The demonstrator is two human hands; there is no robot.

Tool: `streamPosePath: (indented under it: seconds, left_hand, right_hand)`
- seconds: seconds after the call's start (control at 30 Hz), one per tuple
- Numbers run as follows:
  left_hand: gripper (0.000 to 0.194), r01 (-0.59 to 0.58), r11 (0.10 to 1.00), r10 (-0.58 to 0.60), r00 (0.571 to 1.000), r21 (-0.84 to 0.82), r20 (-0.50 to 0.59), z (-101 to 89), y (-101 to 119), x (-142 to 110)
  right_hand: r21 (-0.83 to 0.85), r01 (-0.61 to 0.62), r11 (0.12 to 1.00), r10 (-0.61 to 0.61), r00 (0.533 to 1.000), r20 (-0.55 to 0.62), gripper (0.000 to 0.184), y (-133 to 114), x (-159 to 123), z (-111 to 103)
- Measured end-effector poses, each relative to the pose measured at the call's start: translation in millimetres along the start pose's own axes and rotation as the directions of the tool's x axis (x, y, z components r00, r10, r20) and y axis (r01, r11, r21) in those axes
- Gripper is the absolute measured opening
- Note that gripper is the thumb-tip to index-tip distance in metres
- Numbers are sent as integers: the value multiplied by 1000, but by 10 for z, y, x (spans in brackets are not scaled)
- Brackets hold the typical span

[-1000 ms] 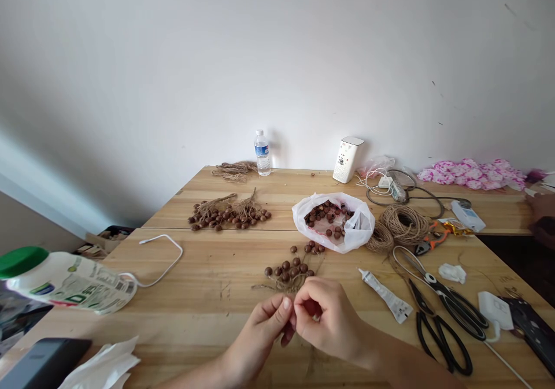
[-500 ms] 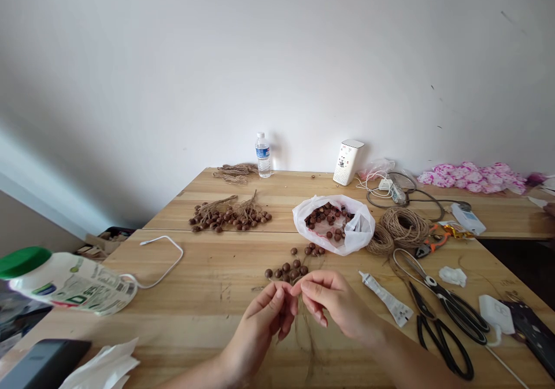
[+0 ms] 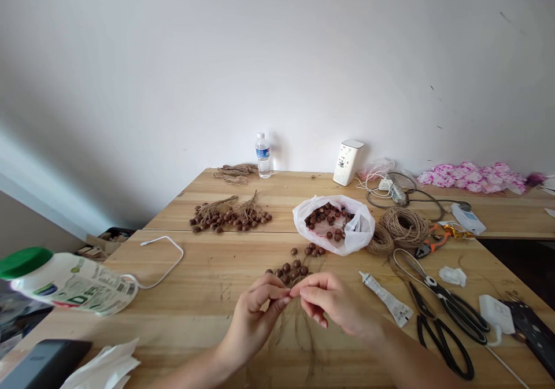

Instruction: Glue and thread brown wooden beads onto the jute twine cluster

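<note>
My left hand (image 3: 260, 314) and my right hand (image 3: 332, 302) meet over the front middle of the table, thumbs and forefingers pinched tip to tip. They are closed on thin brown twine (image 3: 299, 325), whose loose strands trail below the fingers toward me; the exact spot gripped is hidden by the fingertips. Just beyond them lies a cluster of round brown beads (image 3: 295, 273), partly covered by my hands. Several more beads (image 3: 314, 250) sit a little farther off. Behind these stands an open white plastic bag (image 3: 299, 212) with brown beads inside.
Bunches of beads on twine (image 3: 243, 218) lie back left, near a water bottle (image 3: 263, 155). On the right are twine coils (image 3: 403, 227), pliers (image 3: 436, 243), a tube (image 3: 385, 299) and black-handled scissors (image 3: 442, 337). A green-capped white container (image 3: 82, 282) leans at left.
My left hand has shifted its grip: its fingers have risen and its thumb now points at the right fingertips. My right hand has hardly moved. A hand at the far right edge has gone.
</note>
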State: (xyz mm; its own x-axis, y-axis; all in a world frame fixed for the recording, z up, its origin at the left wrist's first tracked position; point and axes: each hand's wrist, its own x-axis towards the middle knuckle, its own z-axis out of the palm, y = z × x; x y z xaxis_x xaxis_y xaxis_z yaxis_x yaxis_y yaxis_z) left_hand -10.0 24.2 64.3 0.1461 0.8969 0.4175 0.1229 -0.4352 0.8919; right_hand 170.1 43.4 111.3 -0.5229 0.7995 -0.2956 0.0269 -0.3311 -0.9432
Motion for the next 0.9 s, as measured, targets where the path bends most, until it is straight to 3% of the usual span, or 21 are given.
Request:
streamPosePath:
  seconds: [0.1,0.23,0.37,0.47,0.57,0.7,0.77,0.9]
  left_hand:
    - [17,-97,985,81,990,145,115,-42,-16,17]
    - [20,-272,903,168,936,333,309,-95,-41,42]
    - [19,-348,866,192,894,360,404,-119,-7,73]
    - [18,-227,938,113,914,261,389,-120,60,74]
    - [16,2,994,-36,952,109,304,-112,107,49]
    - [26,283,956,-252,929,-78,271,-93,101,13]
    - [28,338,928,-291,921,-160,259,-87,91,13]
    - [30,306,890,-263,950,-337,168,-94,106,61]
  right_hand:
    - [-124,-23,992,23,1000,-2,20,-36,-9,-6]
    - [-244,-61,968,70,997,27,22,-84,-15,-26]
    - [-289,-60,955,80,995,59,21,-96,-7,-58]
    - [-190,-34,981,56,992,112,19,-69,8,-87]
    - [16,-63,998,59,981,184,22,-27,30,-107]
    - [201,-153,968,94,957,275,28,18,59,-112]
    - [258,-168,952,88,951,295,28,33,72,-113]
    - [342,-112,933,36,975,221,24,38,92,-141]
